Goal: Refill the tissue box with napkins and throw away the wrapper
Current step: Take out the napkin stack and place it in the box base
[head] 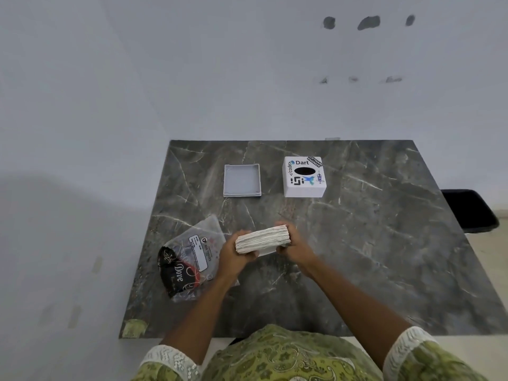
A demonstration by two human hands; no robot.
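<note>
Both hands grip 1 stack of napkins [262, 240] above the near middle of the table [384, 243]: left hand [233, 250] clamped on its left end, right hand [294, 243] on its right. The wrapper [189, 257] lies left; tissue box [304, 177] and tray [242, 180] sit far
</note>
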